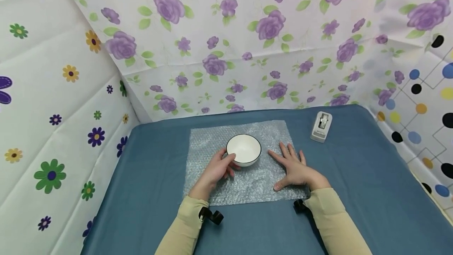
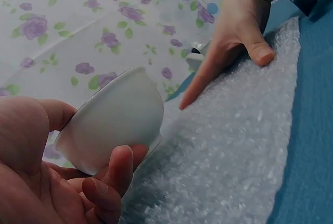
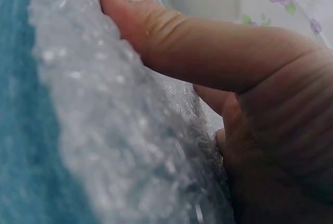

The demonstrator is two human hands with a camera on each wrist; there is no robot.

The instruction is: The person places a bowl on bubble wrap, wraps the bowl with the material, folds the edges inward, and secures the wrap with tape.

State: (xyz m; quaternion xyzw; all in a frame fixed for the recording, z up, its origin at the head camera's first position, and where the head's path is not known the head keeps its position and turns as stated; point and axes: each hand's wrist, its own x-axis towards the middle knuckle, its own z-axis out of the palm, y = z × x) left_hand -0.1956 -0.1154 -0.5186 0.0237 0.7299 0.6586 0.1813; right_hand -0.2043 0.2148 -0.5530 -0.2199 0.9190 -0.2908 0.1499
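Observation:
A white bowl point(image 1: 244, 148) with a dark rim is over the middle of a sheet of bubble wrap point(image 1: 205, 160). My left hand point(image 1: 220, 167) grips the bowl's left side, thumb at the rim and fingers under it; in the left wrist view the bowl point(image 2: 117, 117) looks tilted. My right hand point(image 1: 294, 169) rests on the right part of the wrap with its fingers spread. The right wrist view shows that thumb point(image 3: 182, 41) touching the bubble wrap point(image 3: 104, 109); the other fingers are mostly hidden there.
A white tape dispenser point(image 1: 321, 127) stands at the back right of the table with the blue cloth point(image 1: 155, 184). Flowered sheets point(image 1: 198, 50) hang behind and to the left, and a dotted sheet point(image 1: 421, 129) hangs on the right.

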